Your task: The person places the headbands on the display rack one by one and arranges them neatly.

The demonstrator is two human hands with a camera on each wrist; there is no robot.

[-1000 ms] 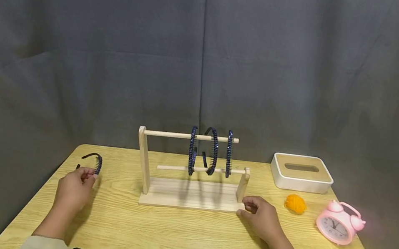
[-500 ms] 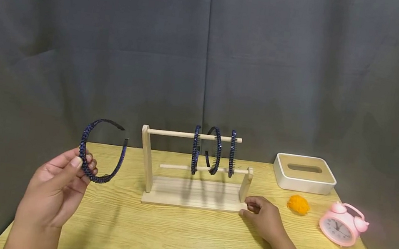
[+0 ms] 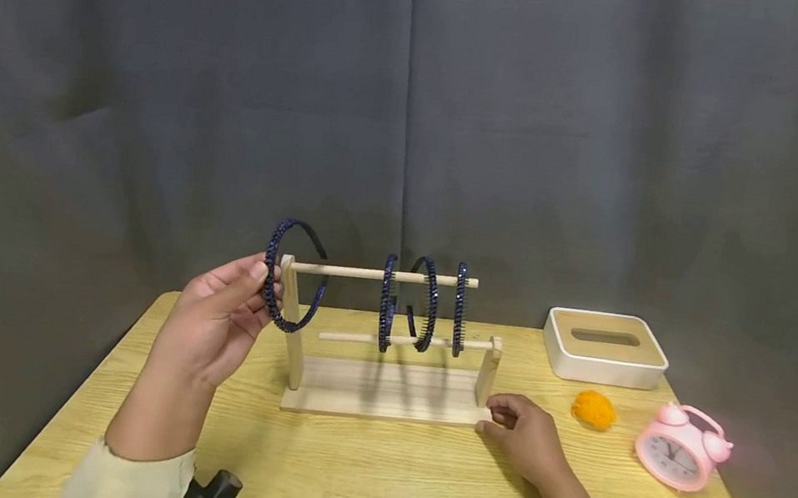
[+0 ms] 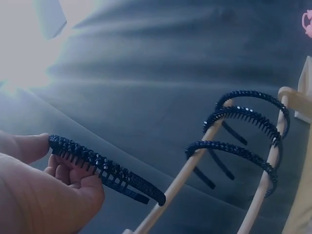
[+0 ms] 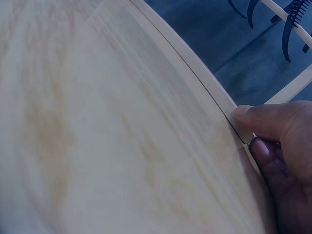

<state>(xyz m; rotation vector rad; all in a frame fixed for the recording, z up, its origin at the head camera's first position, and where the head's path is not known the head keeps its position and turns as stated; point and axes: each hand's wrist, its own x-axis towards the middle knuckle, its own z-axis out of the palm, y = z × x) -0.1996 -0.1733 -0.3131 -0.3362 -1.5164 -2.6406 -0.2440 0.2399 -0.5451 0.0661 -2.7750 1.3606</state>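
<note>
My left hand (image 3: 210, 329) pinches a dark blue beaded headband (image 3: 274, 249) between thumb and fingers, raised beside the left post of a pale wooden rack (image 3: 391, 391). In the head view the headband's open side overlaps the post and the upper rod. The left wrist view shows comb teeth under the held headband (image 4: 92, 157), whose free ends lie near a rod. Three similar headbands hang across the rack's two rods, among them the rightmost headband (image 3: 460, 312). At the right end of the base, my right hand (image 3: 527, 441) grips the corner with thumb and fingers.
A white tissue box (image 3: 603, 368) with a wooden lid stands at the back right. In front of it lie an orange fuzzy ball (image 3: 593, 410) and a pink alarm clock (image 3: 678, 454). A grey curtain (image 3: 232, 134) hangs behind the table.
My left hand has lifted the headband from the table's left side and carried it right, up to the rack's left post. The right hand stays at the base corner.
</note>
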